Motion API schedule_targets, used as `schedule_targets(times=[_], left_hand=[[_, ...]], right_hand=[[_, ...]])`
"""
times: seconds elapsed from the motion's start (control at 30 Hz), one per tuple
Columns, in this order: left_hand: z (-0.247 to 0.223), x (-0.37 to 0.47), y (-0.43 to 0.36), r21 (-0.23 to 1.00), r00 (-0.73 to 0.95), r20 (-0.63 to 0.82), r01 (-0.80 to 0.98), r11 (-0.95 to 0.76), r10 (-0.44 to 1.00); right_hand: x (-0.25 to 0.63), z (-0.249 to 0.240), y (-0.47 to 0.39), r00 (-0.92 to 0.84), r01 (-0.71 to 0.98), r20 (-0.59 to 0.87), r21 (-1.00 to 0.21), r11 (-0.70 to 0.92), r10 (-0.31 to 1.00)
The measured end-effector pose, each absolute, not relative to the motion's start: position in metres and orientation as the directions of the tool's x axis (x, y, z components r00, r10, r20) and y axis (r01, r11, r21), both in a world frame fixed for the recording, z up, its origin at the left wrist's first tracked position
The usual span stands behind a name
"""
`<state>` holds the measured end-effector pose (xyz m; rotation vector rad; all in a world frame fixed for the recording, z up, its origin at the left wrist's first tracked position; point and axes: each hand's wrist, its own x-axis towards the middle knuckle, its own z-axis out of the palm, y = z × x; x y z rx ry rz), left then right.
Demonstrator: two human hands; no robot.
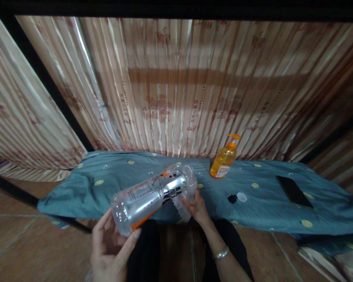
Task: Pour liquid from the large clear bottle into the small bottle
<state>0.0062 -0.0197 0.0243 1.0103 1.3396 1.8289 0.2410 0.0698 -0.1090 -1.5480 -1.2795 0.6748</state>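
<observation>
A large transparent plastic bottle (153, 196) with a silver, orange and black label lies tilted in front of me, its base toward the lower left. My left hand (113, 243) grips the base end, thumb below and fingers behind. At the far end, my right hand (196, 207) is closed on a thin translucent piece with a jagged edge (181, 209), which lies against the bottle. Whether those fingers also grip the bottle is partly hidden. No liquid shows in the bottle.
A teal patterned cloth (261, 211) covers the bench-like surface. On it stand an orange pump bottle (223, 158), a small black object (232, 199), a white round cap (241, 197) and a dark phone (294, 191). Black frame bars and a striped curtain (176, 86) enclose the area.
</observation>
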Motion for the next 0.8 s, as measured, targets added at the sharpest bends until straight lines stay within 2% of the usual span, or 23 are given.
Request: schedule_targets(times=[0.43, 0.63, 0.8], left_hand=[[0.0246, 0.0058, -0.0199, 0.954, -0.477, 0.224, -0.072, -0.292, 0.850], [0.0240, 0.0050, -0.0212, 0.959, -0.497, 0.213, -0.059, -0.278, 0.841], [0.0228, 0.0047, -0.0215, 0.955, -0.477, 0.225, -0.063, -0.288, 0.850]], right_hand=[[0.2405, -0.1107, 0.0703, 0.283, 0.383, 0.175, -0.922, 0.056, 0.943], [0.2398, -0.1102, 0.0703, 0.309, 0.411, 0.145, -0.912, 0.006, 0.940], [0.2400, -0.1088, 0.0698, 0.300, 0.404, 0.184, -0.914, 0.050, 0.936]])
